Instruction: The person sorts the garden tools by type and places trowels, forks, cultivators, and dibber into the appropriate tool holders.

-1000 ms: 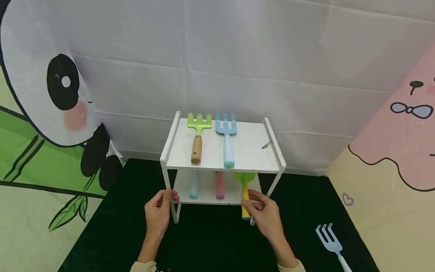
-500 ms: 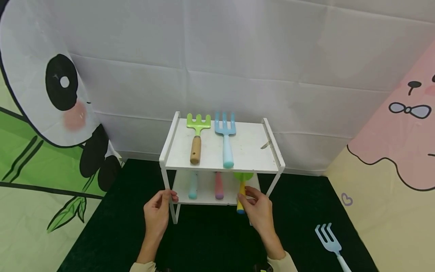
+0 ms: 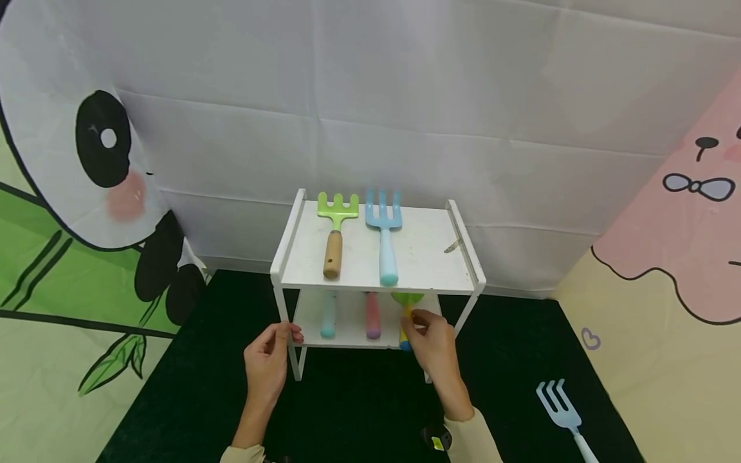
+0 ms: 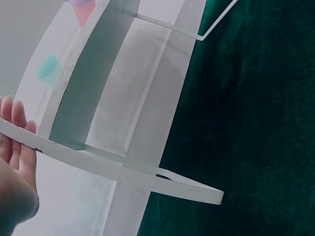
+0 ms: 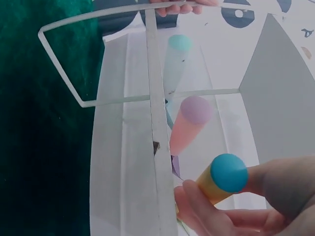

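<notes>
A white two-tier shelf rack (image 3: 431,254) stands ahead on dark green cloth. My left hand (image 3: 269,357) grips its left front leg, with fingertips behind the bar in the left wrist view. At the lower shelf's right side, my right hand (image 3: 433,341) pinches the yellow handle of a small green garden trowel (image 3: 408,298). The handle's blue end (image 5: 229,173) faces the right wrist camera; the upper shelf hides part of the blade. Left of it on the lower shelf lie a pink handle (image 3: 373,316) and a pale turquoise handle (image 3: 328,316), their heads hidden.
On the upper shelf lie a green hand rake (image 3: 334,241) with a wooden handle and a light blue hand fork (image 3: 384,241). Another pale blue fork (image 3: 561,408) lies on the cloth at right. A white sheet (image 3: 370,96) hangs behind the rack.
My right hand has moved forward and slightly left, carrying the trowel further in over the lower shelf. The left hand has stayed on the rack's leg.
</notes>
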`<state>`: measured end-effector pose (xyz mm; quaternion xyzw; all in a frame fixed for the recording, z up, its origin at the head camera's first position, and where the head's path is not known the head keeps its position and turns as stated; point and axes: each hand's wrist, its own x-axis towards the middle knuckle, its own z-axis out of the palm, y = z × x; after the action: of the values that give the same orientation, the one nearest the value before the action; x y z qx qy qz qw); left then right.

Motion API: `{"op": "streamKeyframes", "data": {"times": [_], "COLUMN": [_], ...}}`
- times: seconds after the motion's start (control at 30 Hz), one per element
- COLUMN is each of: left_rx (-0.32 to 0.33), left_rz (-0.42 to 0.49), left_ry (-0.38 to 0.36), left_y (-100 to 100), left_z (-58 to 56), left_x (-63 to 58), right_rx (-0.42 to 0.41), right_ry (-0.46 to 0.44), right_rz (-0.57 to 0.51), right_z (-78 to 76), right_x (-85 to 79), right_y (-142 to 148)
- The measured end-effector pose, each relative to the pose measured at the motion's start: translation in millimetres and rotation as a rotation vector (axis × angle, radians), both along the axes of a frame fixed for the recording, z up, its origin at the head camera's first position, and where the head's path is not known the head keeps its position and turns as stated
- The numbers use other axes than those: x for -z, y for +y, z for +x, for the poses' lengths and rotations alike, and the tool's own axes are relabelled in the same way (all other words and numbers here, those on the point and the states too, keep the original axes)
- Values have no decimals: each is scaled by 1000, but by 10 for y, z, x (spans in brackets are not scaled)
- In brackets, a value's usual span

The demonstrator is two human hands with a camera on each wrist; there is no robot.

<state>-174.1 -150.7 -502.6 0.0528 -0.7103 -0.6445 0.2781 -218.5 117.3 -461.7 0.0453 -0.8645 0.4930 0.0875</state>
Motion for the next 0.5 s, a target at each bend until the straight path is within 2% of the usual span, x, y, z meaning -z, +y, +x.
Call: {"op": "streamKeyframes", "data": {"times": [0.1, 0.27, 0.4, 0.5], "left_rx": [7, 26, 16, 12], "left_rz": [13, 14, 15, 16], "left_ry": [17, 44, 19, 5], "left_y": [-41, -59, -53, -12], "left_z": [-46, -57, -61, -2], "left_x": [104, 139, 135, 2], "right_rx": [-3, -9, -20, -15], "right_ry": [10, 18, 30, 41], "right_rz": [28, 95, 133, 159], "right_z": [-19, -46, -72, -100], "right_x": [-23, -62, -85, -87], "right_y": [-24, -33, -40, -57]}}
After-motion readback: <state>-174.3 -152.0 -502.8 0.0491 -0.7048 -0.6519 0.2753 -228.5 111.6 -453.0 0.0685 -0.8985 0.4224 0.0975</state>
